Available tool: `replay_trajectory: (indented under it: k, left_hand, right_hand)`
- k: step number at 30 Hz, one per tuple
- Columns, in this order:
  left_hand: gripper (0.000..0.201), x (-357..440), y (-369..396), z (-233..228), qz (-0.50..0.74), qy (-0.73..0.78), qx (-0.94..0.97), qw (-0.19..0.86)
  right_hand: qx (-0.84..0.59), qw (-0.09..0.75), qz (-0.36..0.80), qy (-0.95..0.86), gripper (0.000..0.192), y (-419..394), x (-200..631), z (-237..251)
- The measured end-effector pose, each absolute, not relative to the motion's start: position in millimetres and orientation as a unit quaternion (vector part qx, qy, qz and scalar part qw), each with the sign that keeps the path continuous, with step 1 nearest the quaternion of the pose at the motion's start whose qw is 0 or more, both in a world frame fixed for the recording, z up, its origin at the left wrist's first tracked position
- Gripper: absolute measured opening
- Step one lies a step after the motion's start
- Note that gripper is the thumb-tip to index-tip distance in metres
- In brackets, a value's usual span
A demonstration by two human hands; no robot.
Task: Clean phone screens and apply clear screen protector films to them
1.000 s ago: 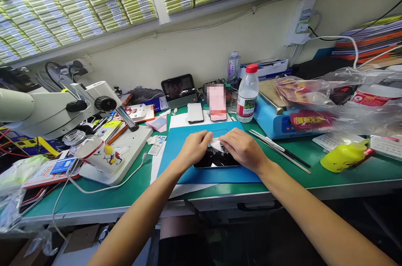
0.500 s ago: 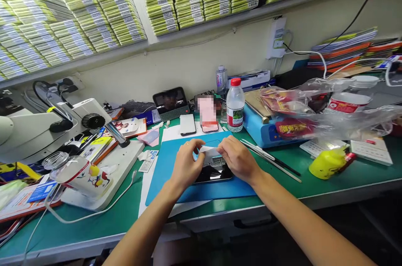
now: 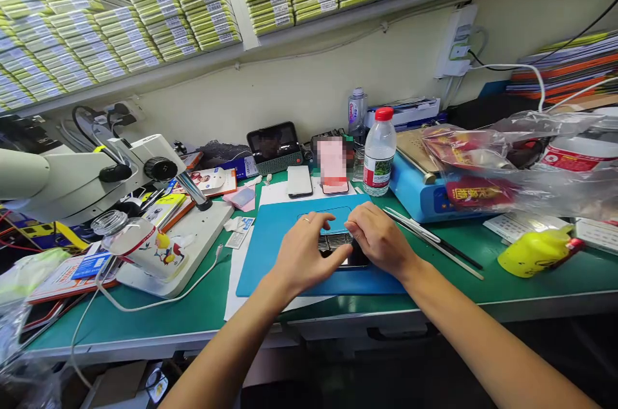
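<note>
A phone-sized, glossy black panel (image 3: pixel 357 256) lies on the blue mat (image 3: pixel 263 238), largely covered by my hands and reflecting a grid of light. Over its left part is my left hand (image 3: pixel 309 256), its thumb stretched out and fingers curved apart, with nothing visible between them. My right hand (image 3: pixel 379 238) is closed in a loose fist at the panel's right side. Its fingers face away from me, so whatever they hold is hidden.
Behind the mat lie a white phone (image 3: pixel 300 181) and a lit phone (image 3: pixel 334 167). A red-capped bottle (image 3: pixel 379 154) stands beside a blue machine (image 3: pixel 418 193). Thin tools (image 3: pixel 434 241) lie to the right, near a yellow bottle (image 3: pixel 535 253). Leftward are a microscope (image 3: pixel 159 167) and a jar (image 3: pixel 149 248).
The thin white sheet stretched between both hands is out of sight now. My left hand has let go of it and opened; my right hand has curled closed. The view has shifted left.
</note>
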State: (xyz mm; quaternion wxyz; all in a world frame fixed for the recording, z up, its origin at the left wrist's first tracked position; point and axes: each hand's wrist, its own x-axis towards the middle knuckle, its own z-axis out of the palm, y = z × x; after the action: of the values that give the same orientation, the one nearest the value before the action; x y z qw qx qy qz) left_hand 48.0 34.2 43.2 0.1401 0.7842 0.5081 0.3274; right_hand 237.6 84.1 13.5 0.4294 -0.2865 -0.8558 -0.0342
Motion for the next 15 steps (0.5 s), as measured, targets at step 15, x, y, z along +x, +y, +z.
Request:
replay_trajectory:
  k: [15]
  left_hand:
    - [0.005, 51, 44, 35, 0.321, 0.47, 0.815, 0.106]
  right_hand:
    - [-0.279, 0.45, 0.018, -0.848, 0.024, 84, 239, 12]
